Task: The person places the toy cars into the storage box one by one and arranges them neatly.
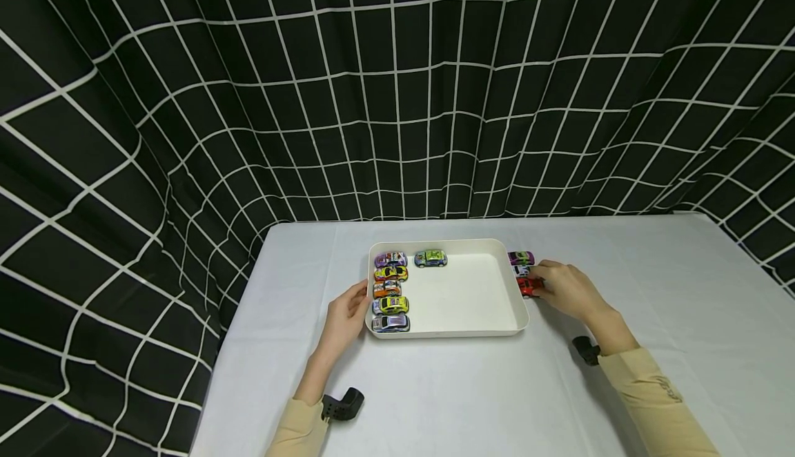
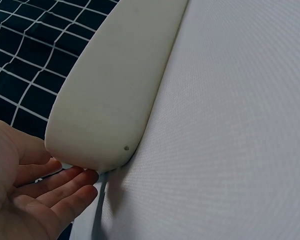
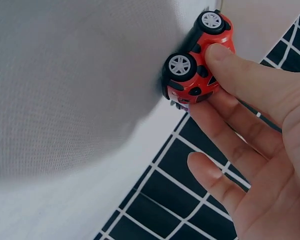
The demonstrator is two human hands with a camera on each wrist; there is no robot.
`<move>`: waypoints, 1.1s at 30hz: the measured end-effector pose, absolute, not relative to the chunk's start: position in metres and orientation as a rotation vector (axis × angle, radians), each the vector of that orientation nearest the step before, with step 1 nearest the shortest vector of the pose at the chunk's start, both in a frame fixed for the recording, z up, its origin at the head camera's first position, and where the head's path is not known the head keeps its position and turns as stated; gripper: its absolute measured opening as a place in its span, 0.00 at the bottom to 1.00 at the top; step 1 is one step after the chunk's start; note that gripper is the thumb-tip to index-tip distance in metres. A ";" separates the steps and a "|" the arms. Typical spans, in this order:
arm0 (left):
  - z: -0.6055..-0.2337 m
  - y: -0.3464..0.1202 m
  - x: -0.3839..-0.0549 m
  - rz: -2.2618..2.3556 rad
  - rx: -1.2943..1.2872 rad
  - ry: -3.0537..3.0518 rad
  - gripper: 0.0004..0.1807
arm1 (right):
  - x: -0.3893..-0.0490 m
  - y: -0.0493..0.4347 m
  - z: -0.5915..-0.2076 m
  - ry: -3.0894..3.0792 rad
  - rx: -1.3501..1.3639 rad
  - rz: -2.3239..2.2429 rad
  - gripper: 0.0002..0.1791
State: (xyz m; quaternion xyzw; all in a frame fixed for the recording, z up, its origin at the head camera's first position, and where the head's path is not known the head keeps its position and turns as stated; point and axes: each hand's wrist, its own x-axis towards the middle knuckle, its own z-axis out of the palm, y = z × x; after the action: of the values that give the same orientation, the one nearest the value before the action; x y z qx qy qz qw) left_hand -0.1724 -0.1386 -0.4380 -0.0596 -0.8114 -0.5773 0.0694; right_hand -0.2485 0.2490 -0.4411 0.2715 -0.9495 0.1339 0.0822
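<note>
In the right wrist view, my right hand pinches a red toy car between thumb and fingers. The head view has this right hand just right of the white tray. Beside the red car are a white toy car, partly covered by the fingers, and a purple-and-green toy car. My left hand touches the tray's left wall, fingers fairly straight along its outside. In the left wrist view those fingertips meet the tray's rounded corner.
Inside the tray, several toy cars form a column along the left wall, among them a yellow car. A green car stands apart near the back wall. The tray rests on a white-covered table, with a black grid curtain behind.
</note>
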 end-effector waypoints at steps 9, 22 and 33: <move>-0.439 -0.139 -0.172 -1.745 -0.180 -2.447 0.20 | -0.245 0.253 -0.432 -2.832 0.780 0.337 0.11; -0.444 -0.139 -0.176 -1.726 -0.164 -2.453 0.20 | -0.251 0.246 -0.412 -2.787 0.769 0.334 0.11; -0.479 -0.148 -0.191 -1.719 -0.172 -2.437 0.20 | -0.258 0.215 -0.398 -2.747 0.850 0.299 0.11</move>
State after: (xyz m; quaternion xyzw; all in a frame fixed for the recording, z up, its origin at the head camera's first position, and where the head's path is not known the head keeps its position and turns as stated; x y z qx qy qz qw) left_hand -0.1905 -0.1481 -0.4786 -0.0573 -0.8134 -0.5737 0.0771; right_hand -0.2576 0.2149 -0.3982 0.2916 -0.9428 0.1026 0.1248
